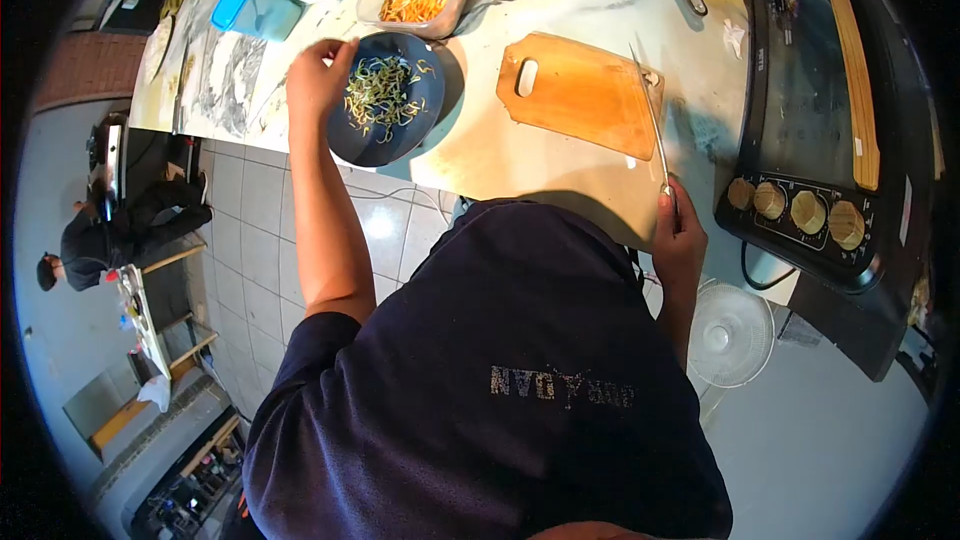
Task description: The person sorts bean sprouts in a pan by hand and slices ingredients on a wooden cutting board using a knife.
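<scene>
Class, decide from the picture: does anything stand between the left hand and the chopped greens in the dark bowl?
Nothing visible does: the left hand is beside the rim of the dark bowl, and the chopped greens lie uncovered inside.

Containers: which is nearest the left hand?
The dark bowl of greens; the left hand is at its rim. The clear tub and blue container stand farther off.

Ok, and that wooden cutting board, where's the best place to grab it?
Probably by its slotted end, coming from the left: the cutting board lies flat, and the slot offers a ready handhold. The opposite end looks worse: the knife in the right hand crosses it.
</scene>
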The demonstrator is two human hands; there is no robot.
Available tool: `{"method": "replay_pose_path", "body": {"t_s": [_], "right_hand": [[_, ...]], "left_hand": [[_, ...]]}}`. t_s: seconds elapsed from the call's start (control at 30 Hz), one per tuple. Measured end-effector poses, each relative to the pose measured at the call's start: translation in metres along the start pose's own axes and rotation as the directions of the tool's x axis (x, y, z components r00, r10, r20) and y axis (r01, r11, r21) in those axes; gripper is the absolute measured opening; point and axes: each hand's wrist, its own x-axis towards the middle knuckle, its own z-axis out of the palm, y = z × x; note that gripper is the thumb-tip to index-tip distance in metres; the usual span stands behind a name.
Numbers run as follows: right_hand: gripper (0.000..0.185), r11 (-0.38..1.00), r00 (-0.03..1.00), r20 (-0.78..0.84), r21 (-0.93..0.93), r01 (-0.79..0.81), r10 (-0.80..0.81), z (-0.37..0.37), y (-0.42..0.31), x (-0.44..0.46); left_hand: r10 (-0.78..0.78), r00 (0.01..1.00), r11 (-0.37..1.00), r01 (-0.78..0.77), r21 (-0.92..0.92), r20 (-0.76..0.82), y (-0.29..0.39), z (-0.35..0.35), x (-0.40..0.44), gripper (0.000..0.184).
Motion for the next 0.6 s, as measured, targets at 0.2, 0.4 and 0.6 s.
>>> {"method": "replay_pose_path", "body": {"t_s": [0.2,0.4,0.6], "right_hand": [[0.035,0.999,0.999,0.018,0.016,0.036,-0.036,0.005,-0.007,0.008],[0.035,0.998,0.998,0.024,-0.008,0.06,-0.06,0.004,-0.008,0.011],[0.035,0.999,0.999,0.02,0.013,0.048,-0.049,0.002,-0.008,0.013]], "left_hand": [[0.098,0.983,0.987,-0.115,0.107,0.156,-0.029,0.021,-0.04,0.022],[0.115,0.988,0.93,-0.145,0.336,0.107,-0.033,0.029,-0.043,0.032],[0.126,0.989,0.941,-0.145,0.305,0.08,-0.03,0.026,-0.044,0.023]]}}
